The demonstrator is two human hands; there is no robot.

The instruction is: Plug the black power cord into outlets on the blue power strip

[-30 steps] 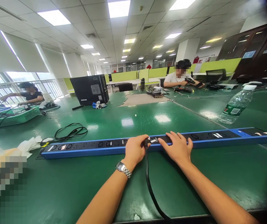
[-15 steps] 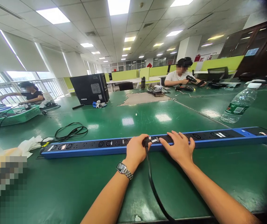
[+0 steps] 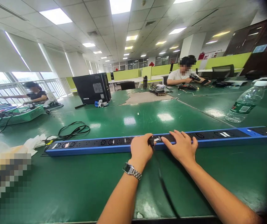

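A long blue and black power strip (image 3: 91, 150) lies across the green table (image 3: 77, 186), with sockets facing up. My left hand (image 3: 141, 149), with a watch on its wrist, is closed on a black plug (image 3: 151, 141) at the middle of the strip. The plug's cable (image 3: 162, 180) runs down to the table's near edge. Just right of it, my right hand (image 3: 182, 146) rests on the strip with fingers spread, holding nothing. Whether the plug sits in a socket is hidden by my left hand.
A coiled black cable (image 3: 73, 130) lies beyond the strip's left end. A plastic bottle (image 3: 245, 104) stands at the right. Farther back are a black computer case (image 3: 90, 88), a green basket (image 3: 28, 114) with cables, and two people seated at the table.
My left hand has tilted slightly, and the plug and its cable have swung a little to the right. The whole view has shifted slightly.
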